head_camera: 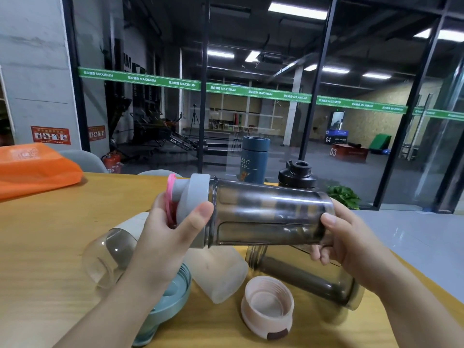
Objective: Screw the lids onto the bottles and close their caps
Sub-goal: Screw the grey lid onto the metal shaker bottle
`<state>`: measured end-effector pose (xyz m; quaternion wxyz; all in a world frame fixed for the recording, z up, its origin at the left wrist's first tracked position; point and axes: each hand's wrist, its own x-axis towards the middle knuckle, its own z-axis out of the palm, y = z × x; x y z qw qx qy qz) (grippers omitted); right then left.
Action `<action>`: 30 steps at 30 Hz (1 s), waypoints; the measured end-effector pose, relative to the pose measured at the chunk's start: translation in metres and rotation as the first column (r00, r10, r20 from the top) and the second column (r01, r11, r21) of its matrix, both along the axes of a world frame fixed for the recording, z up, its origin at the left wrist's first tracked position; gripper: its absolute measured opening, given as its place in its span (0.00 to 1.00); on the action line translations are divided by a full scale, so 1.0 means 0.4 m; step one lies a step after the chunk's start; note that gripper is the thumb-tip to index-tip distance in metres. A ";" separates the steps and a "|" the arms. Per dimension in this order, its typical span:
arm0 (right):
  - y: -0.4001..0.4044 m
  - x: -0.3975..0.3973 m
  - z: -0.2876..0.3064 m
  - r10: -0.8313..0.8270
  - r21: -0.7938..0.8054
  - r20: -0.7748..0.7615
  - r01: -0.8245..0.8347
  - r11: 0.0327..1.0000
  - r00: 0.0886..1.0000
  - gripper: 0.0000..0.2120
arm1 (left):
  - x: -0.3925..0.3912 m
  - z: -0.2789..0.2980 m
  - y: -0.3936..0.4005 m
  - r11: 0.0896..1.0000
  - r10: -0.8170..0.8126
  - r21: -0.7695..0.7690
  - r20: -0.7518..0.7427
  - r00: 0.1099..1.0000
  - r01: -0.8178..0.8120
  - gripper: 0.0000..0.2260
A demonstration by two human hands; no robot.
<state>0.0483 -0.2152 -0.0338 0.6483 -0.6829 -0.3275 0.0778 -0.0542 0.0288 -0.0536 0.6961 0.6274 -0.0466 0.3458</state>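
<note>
Smoky bottle [271,212] held sideways, left hand [160,237] gripping grey lid [194,199].

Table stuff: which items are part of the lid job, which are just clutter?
Job: smoky bottle with grey lid, held by left hand and right hand; pink lid; frosted bottle; teal lid.
Clutter: orange bag; plant.

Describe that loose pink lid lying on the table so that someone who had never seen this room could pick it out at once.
Start at the wooden table and go to its near edge, below the smoky bottle held sideways in both hands. The pink lid lies there, open side up, its inner screw threads showing. Beside the teal lid and the frosted bottle, it is the only pale pink piece.
</note>
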 end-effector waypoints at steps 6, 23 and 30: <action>0.008 0.007 -0.007 -0.068 -0.083 -0.060 0.063 0.995 0.996 0.33 | -0.003 0.001 -0.004 0.996 -0.007 0.089 0.044 0.999 0.003 0.29; 0.008 0.010 -0.008 0.024 -0.018 -0.154 -0.027 0.999 0.988 0.30 | -0.008 -0.001 0.003 1.000 -0.014 -0.002 -0.019 1.000 0.014 0.31; -0.007 -0.008 -0.001 0.129 0.018 -0.027 -0.128 0.992 0.991 0.35 | -0.008 0.002 0.012 0.998 0.030 -0.058 -0.122 0.992 -0.038 0.30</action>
